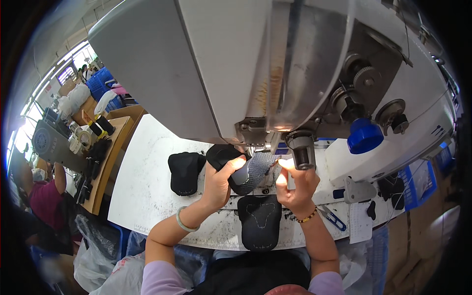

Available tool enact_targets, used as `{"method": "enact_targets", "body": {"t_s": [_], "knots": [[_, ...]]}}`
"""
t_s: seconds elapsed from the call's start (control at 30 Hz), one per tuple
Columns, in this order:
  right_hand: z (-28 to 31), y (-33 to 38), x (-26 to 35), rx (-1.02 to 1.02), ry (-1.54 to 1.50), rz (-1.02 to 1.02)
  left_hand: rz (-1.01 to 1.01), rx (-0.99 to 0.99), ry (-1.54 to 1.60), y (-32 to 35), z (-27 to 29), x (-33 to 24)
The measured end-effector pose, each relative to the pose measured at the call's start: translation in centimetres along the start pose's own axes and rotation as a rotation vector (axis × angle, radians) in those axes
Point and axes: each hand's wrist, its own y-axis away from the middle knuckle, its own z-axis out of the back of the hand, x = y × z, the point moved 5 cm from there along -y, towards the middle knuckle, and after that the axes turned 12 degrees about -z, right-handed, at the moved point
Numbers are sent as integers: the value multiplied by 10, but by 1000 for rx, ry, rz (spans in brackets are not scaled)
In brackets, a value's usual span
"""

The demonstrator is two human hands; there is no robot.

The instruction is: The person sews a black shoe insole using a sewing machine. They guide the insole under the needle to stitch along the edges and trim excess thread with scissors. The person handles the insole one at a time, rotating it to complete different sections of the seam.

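Note:
Under the head of a large white sewing machine [226,59], my left hand [219,184] grips a black padded fabric piece [253,172] with a grey mesh face. Its thumb lies on top and the other fingers go underneath. A light-coloured stitch line runs across this piece. To the right of the needle area, my right hand [298,186] has its fingertips pinched together close to the fabric's edge; what they hold is too small to make out. Nearer me lies a second black padded piece [259,223] with light stitching, and another black piece [186,173] rests at the left.
Blue-handled thread snips [334,220] lie right of my forearm, beside a paper slip [360,223]. A blue tension knob [365,136] juts from the machine. Dark lint dots the white tabletop [140,182]. Another person [46,199] sits at a machine on the left.

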Motion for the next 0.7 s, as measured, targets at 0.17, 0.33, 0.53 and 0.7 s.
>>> {"method": "enact_targets", "body": {"t_s": [0.17,0.33,0.53,0.7], "knots": [[-14,9,-6,188,-218,-271,-77,-130,2,9,-7,1],[-24,20,-14,307,-526,-599,-248,-151,-137,15,-13,1],[-15,24,-30,103,-428,-476,-321,-258,-151,21,-27,-1],[-9,12,-1,26,-12,215,-395,-120,-345,22,-24,-5]]}}
